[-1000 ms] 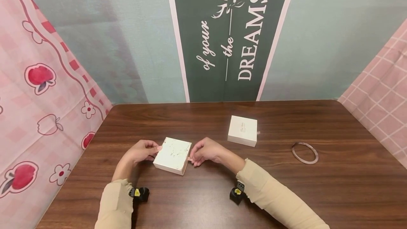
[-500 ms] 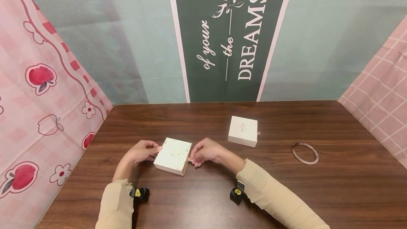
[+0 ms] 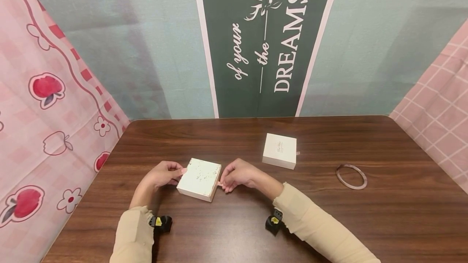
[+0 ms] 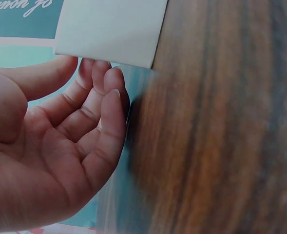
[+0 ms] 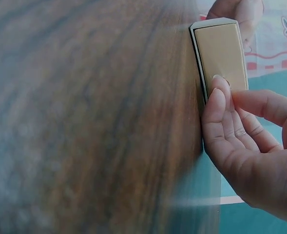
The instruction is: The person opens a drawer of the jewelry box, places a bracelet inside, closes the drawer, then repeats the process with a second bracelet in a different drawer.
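Observation:
A square white box (image 3: pixel 199 178) with gold-coloured specks on its lid lies on the table, left of centre in the head view. My left hand (image 3: pixel 166 173) holds its left side, thumb at the top edge and fingertips against the end, as the left wrist view shows with the box's white end (image 4: pixel 111 34). At the opposite side, my right hand (image 3: pixel 239 173) pinches a small pinkish ribbon tab (image 3: pixel 220 184) between thumb and fingers. In the right wrist view, the box's tan drawer front (image 5: pixel 221 53) sits within the white sleeve, close to my right fingertips (image 5: pixel 219 87).
Farther back stands a second white box (image 3: pixel 279 150) with gold lettering and a small tab on its right. A pale pinkish ring-shaped bangle (image 3: pixel 352 176) lies on the brown wooden table (image 3: pixel 329 222) at the right. Printed cloths hang behind and at both sides.
My right hand has shifted very slightly to the right, with the tab still pinched. The left hand keeps its hold, and the box's position looks about the same.

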`<state>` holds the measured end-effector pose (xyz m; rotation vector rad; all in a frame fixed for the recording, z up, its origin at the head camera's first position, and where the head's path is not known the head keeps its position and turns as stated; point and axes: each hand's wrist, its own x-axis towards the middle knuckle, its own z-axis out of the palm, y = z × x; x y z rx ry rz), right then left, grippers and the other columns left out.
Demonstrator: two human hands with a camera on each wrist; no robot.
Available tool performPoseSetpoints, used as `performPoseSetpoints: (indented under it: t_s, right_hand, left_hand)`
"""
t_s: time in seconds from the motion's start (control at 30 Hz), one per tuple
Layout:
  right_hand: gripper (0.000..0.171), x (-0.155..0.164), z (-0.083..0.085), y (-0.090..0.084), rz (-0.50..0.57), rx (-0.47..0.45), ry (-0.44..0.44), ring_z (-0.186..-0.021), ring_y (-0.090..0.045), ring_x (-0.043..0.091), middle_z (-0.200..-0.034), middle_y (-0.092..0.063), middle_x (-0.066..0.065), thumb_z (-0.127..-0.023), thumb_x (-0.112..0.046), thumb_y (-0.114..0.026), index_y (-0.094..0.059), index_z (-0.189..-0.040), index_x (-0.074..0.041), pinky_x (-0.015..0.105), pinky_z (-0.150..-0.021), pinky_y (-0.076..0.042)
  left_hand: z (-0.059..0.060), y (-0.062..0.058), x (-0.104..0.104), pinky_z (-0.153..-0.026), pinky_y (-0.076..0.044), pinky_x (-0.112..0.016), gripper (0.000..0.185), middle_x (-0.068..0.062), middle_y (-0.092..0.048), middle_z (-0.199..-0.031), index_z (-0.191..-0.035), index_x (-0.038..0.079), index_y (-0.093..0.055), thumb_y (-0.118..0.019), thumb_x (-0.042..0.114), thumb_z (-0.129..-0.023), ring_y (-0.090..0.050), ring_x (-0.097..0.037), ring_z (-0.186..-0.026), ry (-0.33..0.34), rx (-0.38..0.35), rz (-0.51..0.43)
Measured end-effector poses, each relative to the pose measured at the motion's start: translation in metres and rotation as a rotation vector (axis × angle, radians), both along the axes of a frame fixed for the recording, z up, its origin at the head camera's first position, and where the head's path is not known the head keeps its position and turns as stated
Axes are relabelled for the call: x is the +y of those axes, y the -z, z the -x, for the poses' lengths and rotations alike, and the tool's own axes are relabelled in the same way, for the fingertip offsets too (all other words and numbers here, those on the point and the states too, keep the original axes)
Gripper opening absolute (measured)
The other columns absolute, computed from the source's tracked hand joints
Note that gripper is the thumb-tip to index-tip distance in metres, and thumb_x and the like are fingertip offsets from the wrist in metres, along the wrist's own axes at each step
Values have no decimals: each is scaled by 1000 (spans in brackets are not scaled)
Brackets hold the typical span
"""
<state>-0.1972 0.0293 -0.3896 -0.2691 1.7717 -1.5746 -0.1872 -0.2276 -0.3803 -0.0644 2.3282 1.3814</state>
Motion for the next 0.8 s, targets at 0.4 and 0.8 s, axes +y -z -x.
performPoseSetpoints:
  t_s: [0.4,0.8]
  right_hand:
    - [10,4,1,-2,-16,-3,3,-52,-58,16,-62,-60,13,-77,18,-50,-59,-81,17,27,-53,-52]
    - [10,8,2,-4,-29,3,-7,-52,-58,16,-61,-60,13,-77,18,-50,-59,-82,18,28,-54,-52]
  left_hand:
    - [0,-2,0,-68,-51,-33,23,-6,-55,-79,-91,-6,-57,-58,17,-90,-54,-16,-72,-7,-9,-9]
    - [2,-3,2,-68,-51,-33,22,-6,-55,-79,-91,-6,-57,-58,16,-90,-54,-16,-72,-8,-15,-3]
